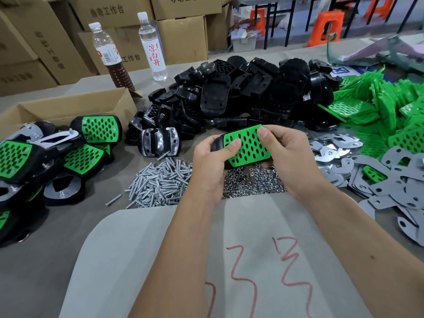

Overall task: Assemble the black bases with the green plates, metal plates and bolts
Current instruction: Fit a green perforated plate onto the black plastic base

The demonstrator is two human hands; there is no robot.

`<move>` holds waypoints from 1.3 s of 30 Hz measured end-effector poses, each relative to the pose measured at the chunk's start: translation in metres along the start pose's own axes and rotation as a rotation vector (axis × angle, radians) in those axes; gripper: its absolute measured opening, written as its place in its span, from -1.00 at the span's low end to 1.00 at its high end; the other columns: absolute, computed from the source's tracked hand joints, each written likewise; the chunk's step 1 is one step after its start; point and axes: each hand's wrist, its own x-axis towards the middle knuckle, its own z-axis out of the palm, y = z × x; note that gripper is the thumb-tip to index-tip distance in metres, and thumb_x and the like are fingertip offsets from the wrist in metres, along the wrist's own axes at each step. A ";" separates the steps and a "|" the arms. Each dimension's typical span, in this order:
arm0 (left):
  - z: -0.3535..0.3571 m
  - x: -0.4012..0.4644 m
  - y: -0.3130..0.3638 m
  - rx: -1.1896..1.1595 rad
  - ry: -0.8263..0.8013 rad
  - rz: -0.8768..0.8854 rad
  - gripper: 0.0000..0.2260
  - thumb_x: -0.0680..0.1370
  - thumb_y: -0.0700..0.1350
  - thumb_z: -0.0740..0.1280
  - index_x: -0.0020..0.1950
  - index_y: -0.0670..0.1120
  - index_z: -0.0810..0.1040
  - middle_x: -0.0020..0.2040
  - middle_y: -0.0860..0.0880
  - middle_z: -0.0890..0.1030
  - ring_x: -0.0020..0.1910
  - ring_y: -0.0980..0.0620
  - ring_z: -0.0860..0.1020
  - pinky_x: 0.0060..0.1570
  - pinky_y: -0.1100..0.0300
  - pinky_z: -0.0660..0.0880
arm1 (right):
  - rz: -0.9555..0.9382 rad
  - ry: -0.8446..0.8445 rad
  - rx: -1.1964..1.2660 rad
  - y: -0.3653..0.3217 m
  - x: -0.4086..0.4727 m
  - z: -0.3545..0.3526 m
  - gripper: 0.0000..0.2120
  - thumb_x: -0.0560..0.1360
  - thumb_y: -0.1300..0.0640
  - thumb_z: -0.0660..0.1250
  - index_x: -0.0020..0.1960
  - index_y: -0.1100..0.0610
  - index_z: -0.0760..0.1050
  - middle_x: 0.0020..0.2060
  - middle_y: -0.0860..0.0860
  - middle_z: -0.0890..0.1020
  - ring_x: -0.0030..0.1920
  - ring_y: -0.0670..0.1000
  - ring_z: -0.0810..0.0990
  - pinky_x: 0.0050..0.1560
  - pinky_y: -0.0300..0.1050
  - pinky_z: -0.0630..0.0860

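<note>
Misalignment is your risk now: both hands grip one green plate (pixel 247 145) pressed onto a black base (pixel 216 143), your left hand (pixel 212 161) with its thumb on the plate's near corner, your right hand (pixel 286 152) pinching the far edge. If either thumb slips, the holes may shift, and bolts (pixel 160 180) lying just below your left fingers likely won't pass through.
</note>
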 end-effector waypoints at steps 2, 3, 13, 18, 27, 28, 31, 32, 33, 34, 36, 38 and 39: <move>-0.002 -0.001 0.001 -0.005 -0.026 -0.009 -0.77 0.56 -0.29 0.44 0.20 -0.30 0.60 -0.04 -0.12 0.72 -0.10 0.01 0.70 -0.08 0.13 0.65 | 0.007 0.005 -0.025 0.000 -0.001 0.000 -0.77 0.70 -0.01 0.28 0.12 0.04 0.69 -0.09 0.11 0.72 -0.18 0.03 0.64 -0.38 -0.24 0.51; -0.003 -0.001 0.002 -0.001 -0.038 -0.012 -0.75 0.56 -0.29 0.44 0.22 -0.32 0.59 -0.04 -0.12 0.72 -0.10 0.01 0.70 -0.10 0.14 0.64 | 0.006 0.010 -0.038 -0.001 -0.002 0.001 -0.76 0.71 -0.02 0.27 0.11 0.04 0.69 -0.10 0.12 0.72 -0.18 0.03 0.64 -0.38 -0.24 0.50; 0.002 0.001 -0.001 0.016 -0.068 -0.023 -0.87 0.57 -0.22 0.46 0.12 -0.17 0.65 -0.02 -0.09 0.74 -0.04 0.02 0.70 0.03 0.10 0.65 | -0.034 0.057 -0.009 0.003 -0.001 0.002 -0.79 0.67 -0.05 0.27 0.10 -0.15 0.70 -0.09 -0.02 0.73 -0.12 -0.11 0.65 -0.32 -0.28 0.52; 0.007 -0.002 -0.001 0.019 0.081 0.058 -0.88 0.58 -0.21 0.47 0.10 -0.16 0.63 0.05 -0.14 0.74 0.06 -0.09 0.72 0.13 -0.04 0.67 | 0.014 0.016 0.044 0.003 0.003 0.003 -0.81 0.66 0.00 0.31 0.11 -0.05 0.71 -0.02 -0.01 0.76 -0.08 -0.04 0.66 -0.22 -0.23 0.56; 0.004 -0.002 0.000 -0.024 0.039 0.083 -0.91 0.57 -0.26 0.46 0.04 -0.16 0.63 -0.06 -0.10 0.73 -0.05 -0.04 0.70 0.03 0.04 0.67 | 0.003 -0.021 0.012 0.005 0.002 0.003 -0.71 0.74 0.07 0.22 -0.02 0.09 0.66 -0.27 0.12 0.60 -0.52 -0.05 0.33 -0.50 -0.17 0.21; 0.003 -0.001 0.001 -0.042 0.014 0.071 -0.92 0.56 -0.27 0.46 0.04 -0.16 0.63 -0.08 -0.08 0.73 -0.09 0.00 0.70 -0.04 0.10 0.67 | -0.003 -0.017 0.024 0.006 0.002 0.002 -0.72 0.74 0.07 0.22 -0.03 0.08 0.65 -0.28 0.07 0.60 -0.52 -0.04 0.34 -0.50 -0.15 0.21; 0.001 0.001 0.002 -0.091 -0.039 0.024 -0.92 0.57 -0.25 0.44 0.06 -0.16 0.64 -0.10 -0.05 0.74 -0.13 0.04 0.71 -0.09 0.14 0.65 | -0.004 -0.022 0.088 0.006 0.002 0.001 -0.73 0.73 0.04 0.24 0.02 0.12 0.66 -0.26 0.19 0.55 -0.52 -0.01 0.26 -0.47 -0.09 0.12; 0.000 0.001 0.002 -0.094 -0.048 0.020 -0.92 0.57 -0.25 0.45 0.06 -0.16 0.65 -0.09 -0.05 0.75 -0.13 0.04 0.72 -0.09 0.14 0.65 | -0.004 -0.024 0.114 0.006 0.001 0.001 -0.73 0.73 0.04 0.24 0.02 0.12 0.67 -0.26 0.22 0.53 -0.51 0.00 0.22 -0.46 -0.06 0.08; 0.000 0.000 0.002 -0.097 -0.058 0.018 -0.91 0.57 -0.24 0.45 0.07 -0.16 0.65 -0.08 -0.05 0.75 -0.12 0.05 0.72 -0.10 0.14 0.65 | -0.011 -0.023 0.129 0.005 0.001 0.001 -0.72 0.73 0.03 0.24 0.01 0.10 0.67 -0.28 0.21 0.51 -0.50 0.00 0.19 -0.46 -0.05 0.06; 0.001 -0.001 0.001 -0.103 -0.066 0.015 -0.88 0.56 -0.24 0.46 0.09 -0.17 0.65 -0.07 -0.06 0.75 -0.12 0.04 0.72 -0.12 0.14 0.66 | -0.024 -0.022 0.137 0.005 0.001 0.001 -0.72 0.73 0.02 0.24 -0.02 0.07 0.67 -0.31 0.17 0.49 -0.48 0.01 0.18 -0.45 -0.03 0.06; 0.004 -0.003 -0.001 -0.100 -0.054 0.019 -0.75 0.51 -0.23 0.49 0.17 -0.20 0.63 0.01 -0.12 0.73 -0.09 -0.03 0.71 -0.15 0.07 0.66 | -0.047 -0.014 0.145 0.004 0.000 0.002 -0.70 0.73 0.00 0.22 -0.06 0.02 0.66 -0.36 0.05 0.43 -0.47 0.01 0.17 -0.43 0.01 0.07; 0.008 -0.003 -0.003 -0.039 -0.029 0.060 -0.69 0.47 -0.18 0.48 0.21 -0.18 0.63 0.09 -0.18 0.71 0.02 -0.13 0.69 -0.06 -0.06 0.64 | -0.065 0.009 0.112 0.003 -0.001 0.002 -0.70 0.73 -0.03 0.21 -0.05 -0.01 0.65 -0.37 0.01 0.41 -0.48 -0.05 0.24 -0.44 0.01 0.11; 0.009 -0.003 -0.004 -0.003 -0.022 0.094 -0.70 0.48 -0.15 0.48 0.20 -0.16 0.64 0.09 -0.17 0.71 0.04 -0.11 0.68 -0.01 -0.06 0.64 | -0.077 0.010 0.085 0.002 -0.001 0.003 -0.72 0.72 -0.05 0.22 -0.03 -0.01 0.65 -0.36 -0.01 0.44 -0.46 -0.08 0.30 -0.47 -0.07 0.15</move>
